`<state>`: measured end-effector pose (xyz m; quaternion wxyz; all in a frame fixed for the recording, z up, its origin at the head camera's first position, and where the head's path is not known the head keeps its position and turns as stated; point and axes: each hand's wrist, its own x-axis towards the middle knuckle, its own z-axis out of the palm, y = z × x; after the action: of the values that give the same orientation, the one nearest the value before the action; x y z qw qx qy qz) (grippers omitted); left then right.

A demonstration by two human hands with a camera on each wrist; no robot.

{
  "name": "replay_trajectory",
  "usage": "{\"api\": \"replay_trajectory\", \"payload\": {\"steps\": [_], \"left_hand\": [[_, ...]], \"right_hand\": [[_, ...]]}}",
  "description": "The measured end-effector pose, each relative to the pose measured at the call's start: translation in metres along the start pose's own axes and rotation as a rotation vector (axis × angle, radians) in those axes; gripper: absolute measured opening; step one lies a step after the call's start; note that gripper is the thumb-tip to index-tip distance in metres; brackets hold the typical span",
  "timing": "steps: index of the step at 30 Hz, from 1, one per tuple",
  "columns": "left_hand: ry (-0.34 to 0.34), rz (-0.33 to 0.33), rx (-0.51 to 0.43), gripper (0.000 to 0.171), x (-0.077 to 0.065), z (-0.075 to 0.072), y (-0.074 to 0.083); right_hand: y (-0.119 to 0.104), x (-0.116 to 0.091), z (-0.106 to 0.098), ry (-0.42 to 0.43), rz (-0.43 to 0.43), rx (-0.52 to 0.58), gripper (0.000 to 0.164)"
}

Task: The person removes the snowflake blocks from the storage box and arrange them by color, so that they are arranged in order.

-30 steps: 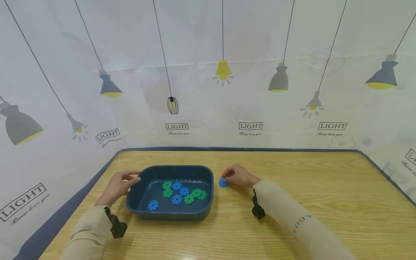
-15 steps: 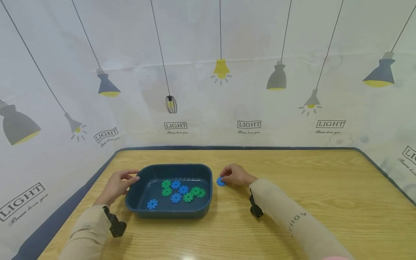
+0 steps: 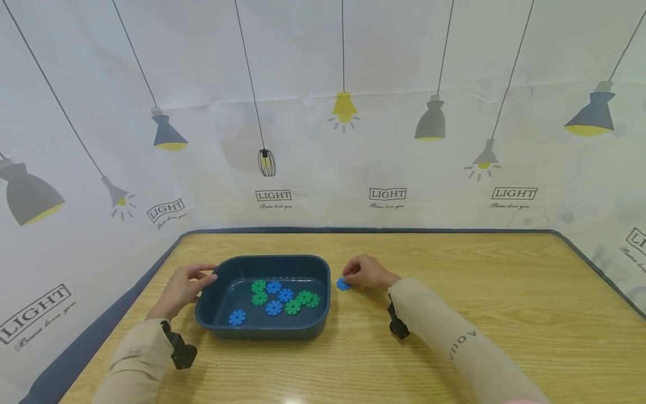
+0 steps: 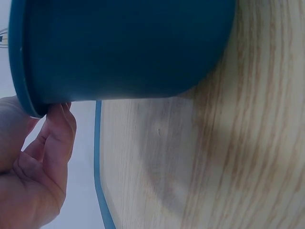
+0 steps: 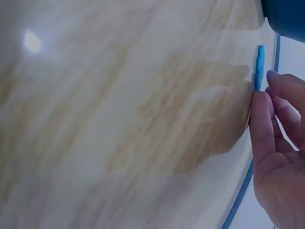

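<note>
Blue disc (image 3: 343, 284) is just right of the bin (image 3: 266, 334), outside it, low by the surface (image 3: 479, 264). Round piece, so no real long axis; right wrist view has it edge-on, a thin strip roughly parallel to the surface, sticking out past the fingertips. Can't tell if it's touching the surface or slightly raised.

Key relation, as I judge it: the disc sits on the bin side of the right hand (image 3: 369, 272), leading the fingers leftward, with a narrow gap and the bin's near-upright right wall between it and the bin's inside. Right hand is clearly the nearer one; the left is across the bin.

Right fingers: almost together, thumb and fingertips pinching the disc by its edge, most of it left exposed.

Left hand (image 3: 179, 289): on the bin's left end, toward the far corner. Thumb over the rim, fingers outside against the wall beneath it, so it grips the rim with only the wall's thickness between. Nowhere near the blue disc.

Inside the bin, loose on the floor: green discs (image 3: 292, 307) and other blue discs (image 3: 237, 317), mostly center to right, one blue off by itself front left. Some greens at right overlap.
</note>
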<state>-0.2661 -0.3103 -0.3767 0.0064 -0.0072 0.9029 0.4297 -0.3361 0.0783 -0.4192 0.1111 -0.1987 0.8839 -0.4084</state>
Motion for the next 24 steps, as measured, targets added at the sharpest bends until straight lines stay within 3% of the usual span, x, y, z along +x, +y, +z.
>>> {"api": "replay_trajectory", "payload": {"steps": [8,12,17,24], "left_hand": [[0.002,-0.005,-0.022,0.04,0.0,0.0,0.0],[-0.003,-0.008,-0.024,0.04,0.0,0.0,0.0],[-0.001,-0.007,-0.016,0.04,-0.001,0.0,0.001],[0.003,-0.004,-0.004,0.04,-0.002,0.0,0.0]], "right_hand": [[-0.004,-0.002,-0.004,-0.011,-0.017,-0.04,0.012],[-0.011,-0.006,-0.011,-0.007,-0.067,-0.032,0.016],[-0.025,-0.009,-0.019,-0.029,-0.146,0.056,0.019],[-0.052,-0.014,-0.02,-0.053,-0.156,0.131,0.018]]}}
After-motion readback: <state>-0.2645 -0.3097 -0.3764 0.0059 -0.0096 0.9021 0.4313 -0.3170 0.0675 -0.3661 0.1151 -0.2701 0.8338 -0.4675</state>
